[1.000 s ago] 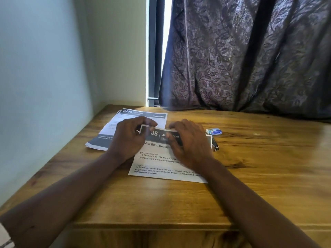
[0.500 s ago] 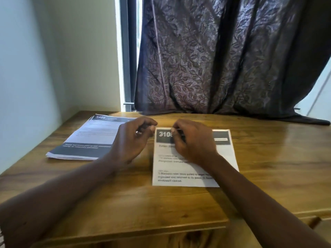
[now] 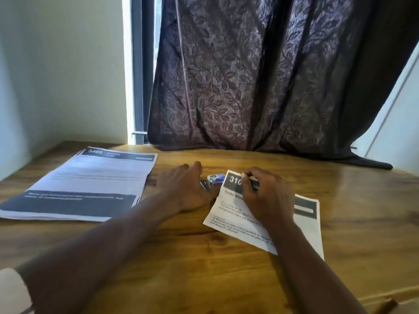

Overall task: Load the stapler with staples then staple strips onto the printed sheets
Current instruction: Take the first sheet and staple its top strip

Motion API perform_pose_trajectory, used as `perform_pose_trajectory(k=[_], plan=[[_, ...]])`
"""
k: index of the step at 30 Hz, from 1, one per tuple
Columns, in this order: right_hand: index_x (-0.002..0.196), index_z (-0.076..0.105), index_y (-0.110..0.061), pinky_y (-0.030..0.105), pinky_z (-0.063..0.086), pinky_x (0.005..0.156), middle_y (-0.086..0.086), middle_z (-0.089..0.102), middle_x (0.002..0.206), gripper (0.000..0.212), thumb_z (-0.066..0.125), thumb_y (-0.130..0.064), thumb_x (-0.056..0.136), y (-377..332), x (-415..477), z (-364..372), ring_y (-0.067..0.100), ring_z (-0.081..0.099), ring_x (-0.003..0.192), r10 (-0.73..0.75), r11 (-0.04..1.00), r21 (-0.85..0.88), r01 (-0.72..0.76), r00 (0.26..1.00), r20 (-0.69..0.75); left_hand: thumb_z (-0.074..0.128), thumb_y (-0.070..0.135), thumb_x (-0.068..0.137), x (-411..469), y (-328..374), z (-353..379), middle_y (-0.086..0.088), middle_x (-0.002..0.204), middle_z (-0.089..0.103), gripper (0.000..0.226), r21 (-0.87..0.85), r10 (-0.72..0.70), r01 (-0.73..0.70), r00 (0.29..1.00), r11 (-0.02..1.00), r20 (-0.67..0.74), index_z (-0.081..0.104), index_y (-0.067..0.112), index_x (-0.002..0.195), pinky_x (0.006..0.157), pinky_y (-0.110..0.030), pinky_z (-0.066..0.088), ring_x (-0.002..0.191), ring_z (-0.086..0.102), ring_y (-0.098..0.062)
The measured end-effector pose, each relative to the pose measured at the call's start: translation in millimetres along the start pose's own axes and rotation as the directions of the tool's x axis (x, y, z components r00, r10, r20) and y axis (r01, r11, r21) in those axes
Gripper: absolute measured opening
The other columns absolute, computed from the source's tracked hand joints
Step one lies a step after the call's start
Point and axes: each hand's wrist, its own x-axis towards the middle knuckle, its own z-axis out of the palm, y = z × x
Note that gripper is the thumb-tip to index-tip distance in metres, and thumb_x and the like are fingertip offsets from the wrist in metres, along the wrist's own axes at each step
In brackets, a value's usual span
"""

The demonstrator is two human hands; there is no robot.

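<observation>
Since half a second ago the left hand (image 3: 183,186) has come off the loose sheet (image 3: 303,223) and reached forward. The sheet has swung to the right, uncovering the stapler (image 3: 205,185) and staple box (image 3: 215,177). Far left of both hands, a flat stack of printed sheets (image 3: 90,177), white with dark bands, lies on the glossy wooden table (image 3: 204,268). The left hand's fingers are stretched straight, and the stapler's shiny metal is just right of its palm; contact is unclear. Just beyond sits the small blue-and-white cardboard box, its contents hidden. The right hand (image 3: 265,196) pinches the sheet's dark header, lifting that corner.
</observation>
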Motion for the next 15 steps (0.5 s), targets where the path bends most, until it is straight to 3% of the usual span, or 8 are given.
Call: perform_pose_trajectory(k=[2,5,7,11,15], plan=[[0.094,0.069,-0.026,0.03,0.048,0.063,-0.006,0.071,0.082,0.019,0.056,-0.038,0.097,1,2,2,0.013,0.06,0.067,-0.037,0.999,0.013,0.037,0.999,0.006,0.058,0.085,0.074,-1,-3,-7,0.002,0.118,0.068,0.077,-0.049,-0.024,0.025,0.999,0.998,0.033,0.053,0.031,0.129,0.075,-0.036,0.047,0.098,0.06,-0.02],[0.095,0.066,-0.027,0.033,0.052,0.064,-0.006,0.07,0.085,0.022,0.05,-0.041,0.098,0,3,5,0.013,0.061,0.07,-0.053,0.998,0.038,0.052,0.998,0.026,0.07,0.062,0.082,0,-18,-16,0.001,0.117,0.068,0.062,-0.105,-0.014,0.022,0.997,0.994,0.082,0.056,0.027,0.131,0.073,-0.033,0.046,0.098,0.055,-0.016],[0.096,0.065,-0.026,0.035,0.053,0.064,-0.005,0.069,0.085,0.023,0.047,-0.041,0.098,-2,3,7,0.014,0.061,0.071,-0.089,0.995,0.039,0.087,0.995,0.045,0.075,0.053,0.081,0,-28,-13,0.004,0.114,0.069,0.058,-0.197,-0.006,0.026,0.995,0.98,0.103,0.061,0.023,0.129,0.076,-0.032,0.053,0.099,0.059,-0.014],[0.094,0.063,-0.024,0.033,0.051,0.061,-0.005,0.066,0.083,0.018,0.051,-0.036,0.099,-13,-1,6,0.013,0.058,0.069,-0.182,0.983,0.032,0.18,0.982,0.052,0.079,0.05,0.075,0,-41,-12,0.012,0.091,0.074,0.038,-0.465,0.012,0.038,0.995,0.884,0.104,0.076,0.029,0.107,0.082,-0.043,0.06,0.088,0.067,-0.01],[0.093,0.057,-0.025,0.035,0.047,0.061,-0.007,0.063,0.081,0.018,0.046,-0.037,0.1,-20,-3,8,0.012,0.055,0.067,-0.218,0.976,0.007,0.218,0.971,0.096,0.078,0.035,0.084,-5,-39,-13,0.013,0.099,0.072,0.026,-0.549,0.128,-0.036,0.983,0.835,0.131,0.074,0.03,0.108,0.078,-0.025,0.053,0.093,0.064,-0.004]])
